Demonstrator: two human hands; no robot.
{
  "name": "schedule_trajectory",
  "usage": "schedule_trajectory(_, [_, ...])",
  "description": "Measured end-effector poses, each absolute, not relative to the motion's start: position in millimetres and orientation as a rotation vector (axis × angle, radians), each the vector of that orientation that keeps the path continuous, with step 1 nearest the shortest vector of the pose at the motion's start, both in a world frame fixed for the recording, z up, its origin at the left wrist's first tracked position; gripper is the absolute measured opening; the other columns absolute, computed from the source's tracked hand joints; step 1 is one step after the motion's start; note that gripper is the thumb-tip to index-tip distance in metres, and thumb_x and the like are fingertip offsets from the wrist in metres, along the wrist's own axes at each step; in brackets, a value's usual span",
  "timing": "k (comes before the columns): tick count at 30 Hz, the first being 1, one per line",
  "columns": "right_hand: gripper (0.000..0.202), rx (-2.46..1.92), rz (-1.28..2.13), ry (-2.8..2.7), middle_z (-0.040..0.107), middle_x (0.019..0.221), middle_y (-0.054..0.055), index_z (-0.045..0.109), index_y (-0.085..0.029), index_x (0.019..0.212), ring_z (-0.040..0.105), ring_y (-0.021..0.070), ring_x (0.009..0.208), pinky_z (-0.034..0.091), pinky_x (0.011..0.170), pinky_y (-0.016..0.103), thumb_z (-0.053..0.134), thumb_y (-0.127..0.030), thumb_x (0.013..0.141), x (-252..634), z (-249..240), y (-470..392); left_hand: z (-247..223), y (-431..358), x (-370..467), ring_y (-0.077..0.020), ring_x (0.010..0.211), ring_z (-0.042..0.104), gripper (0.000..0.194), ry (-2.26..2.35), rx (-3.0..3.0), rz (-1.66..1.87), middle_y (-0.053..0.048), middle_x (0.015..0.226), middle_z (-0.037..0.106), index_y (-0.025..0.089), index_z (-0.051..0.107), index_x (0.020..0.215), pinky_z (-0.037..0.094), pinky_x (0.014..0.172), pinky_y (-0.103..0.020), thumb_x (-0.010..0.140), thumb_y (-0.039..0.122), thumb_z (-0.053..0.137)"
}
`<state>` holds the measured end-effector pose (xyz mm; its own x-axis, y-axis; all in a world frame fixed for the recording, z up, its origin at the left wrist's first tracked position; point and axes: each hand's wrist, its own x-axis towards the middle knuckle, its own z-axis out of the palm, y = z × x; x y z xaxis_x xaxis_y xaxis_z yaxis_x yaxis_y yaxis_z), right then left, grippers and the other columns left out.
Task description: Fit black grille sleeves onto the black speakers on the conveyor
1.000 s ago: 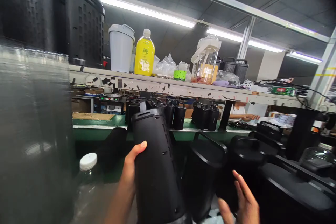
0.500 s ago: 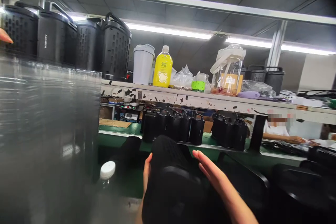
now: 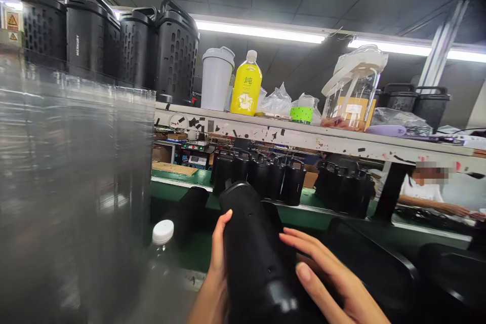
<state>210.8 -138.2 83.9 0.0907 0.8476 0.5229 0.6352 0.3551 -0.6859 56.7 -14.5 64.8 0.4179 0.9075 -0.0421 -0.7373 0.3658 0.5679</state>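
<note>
A tall black plastic cylinder shell (image 3: pixel 252 253) with small holes in its side tilts away from me at the bottom centre. My left hand (image 3: pixel 214 278) grips its left side, thumb up along the wall. My right hand (image 3: pixel 328 278) lies against its right side, fingers stretched across the black surface. A stack of clear plastic cups or tubes (image 3: pixel 72 197) fills the left of the view, close to the camera.
A bottle with a white cap (image 3: pixel 162 233) stands left of the shell. Rows of black containers (image 3: pixel 261 179) sit on the green conveyor (image 3: pixel 182 182). The shelf above (image 3: pixel 304 136) carries black baskets, a white cup, a yellow bottle. Another person (image 3: pixel 425 190) works at the far right.
The black shell has been turned and tipped forward. My right hand came from open air onto its right side; my left hand stays on it. The view shifted left.
</note>
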Motion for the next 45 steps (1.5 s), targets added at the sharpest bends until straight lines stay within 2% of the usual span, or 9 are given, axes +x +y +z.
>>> schedule_trajectory(6, [0.068,-1.453,0.596,-1.388,0.044,0.146,-0.002,0.048,-0.04,0.14,0.037,0.0294,0.137,0.031,0.114,0.053,0.042,-0.08,0.085,204,75,-127,72,-34,61,-0.0251,0.067,0.072,0.035,0.422,0.592,0.998,-0.013,0.067,0.073,0.006,0.07,0.083,0.058,0.063,-0.03,0.086,0.037,0.055])
schedule_trajectory(13, [0.068,-1.431,0.686,-1.384,0.038,0.149,0.001,0.038,-0.038,0.14,0.043,0.0228,0.133,0.046,0.106,0.034,0.045,-0.078,0.086,205,75,-127,69,-39,62,-0.0224,0.068,0.071,0.038,0.438,0.758,1.06,-0.011,0.089,0.076,0.01,0.067,0.1,0.057,0.067,-0.029,0.073,0.037,0.071])
schedule_trajectory(20, [0.065,-1.38,0.676,-1.427,0.045,0.143,0.002,0.035,-0.036,0.141,0.042,0.0214,0.133,0.048,0.104,0.032,0.047,-0.073,0.09,201,73,-122,73,-42,57,-0.031,0.096,0.07,0.052,0.522,0.916,1.181,-0.012,0.104,0.074,0.014,0.063,0.108,0.057,0.073,-0.032,0.063,0.033,0.08])
schedule_trajectory(24, [0.07,-1.421,0.712,-1.401,0.043,0.145,0.001,0.033,-0.039,0.145,0.042,0.025,0.134,0.047,0.106,0.04,0.05,-0.075,0.087,201,71,-122,75,-42,57,-0.0326,0.099,0.069,0.056,0.555,0.954,1.224,-0.013,0.108,0.072,0.015,0.06,0.112,0.056,0.079,-0.035,0.064,0.033,0.08])
schedule_trajectory(27, [0.077,-1.476,0.684,-1.366,0.037,0.15,0.0,0.031,-0.039,0.148,0.033,0.0277,0.139,0.034,0.114,0.05,0.047,-0.079,0.084,195,66,-118,76,-45,60,-0.0325,0.102,0.068,0.055,0.608,0.962,1.25,-0.013,0.112,0.071,0.016,0.059,0.112,0.054,0.087,-0.038,0.066,0.037,0.081])
schedule_trajectory(30, [0.09,-1.469,0.619,-1.288,0.03,0.154,0.006,0.021,-0.028,0.153,0.028,0.03,0.141,0.025,0.116,0.054,0.046,-0.079,0.083,179,62,-111,76,-51,63,-0.0322,0.12,0.058,0.054,0.702,0.968,1.306,-0.011,0.126,0.065,0.021,0.058,0.116,0.044,0.103,-0.04,0.075,0.051,0.075])
schedule_trajectory(35, [0.101,-1.303,0.559,-1.189,0.048,0.138,0.015,0.016,-0.017,0.148,0.049,0.0311,0.126,0.044,0.102,0.044,0.07,-0.057,0.072,157,59,-95,75,-52,61,-0.021,0.149,0.017,0.062,0.801,0.964,1.435,-0.002,0.155,0.037,0.027,0.053,0.132,0.005,0.122,-0.032,0.085,0.067,0.053])
schedule_trajectory(39, [0.092,-1.185,0.507,-1.195,0.057,0.126,0.013,0.024,-0.016,0.14,0.056,0.0293,0.116,0.049,0.094,0.036,0.07,-0.048,0.068,161,57,-91,79,-40,43,-0.0283,0.145,0.027,0.071,0.647,1.165,1.396,-0.005,0.147,0.048,0.026,0.059,0.126,0.02,0.12,-0.039,0.071,0.071,0.068])
schedule_trajectory(45, [0.104,-0.927,0.731,-1.443,0.045,0.143,0.011,0.028,-0.022,0.146,0.042,0.0311,0.132,0.041,0.106,0.035,0.082,-0.04,0.059,172,58,-99,64,-40,27,-0.0398,0.121,0.056,0.079,0.285,0.993,1.26,-0.013,0.116,0.07,0.02,0.064,0.114,0.042,0.106,-0.05,0.05,0.061,0.087])
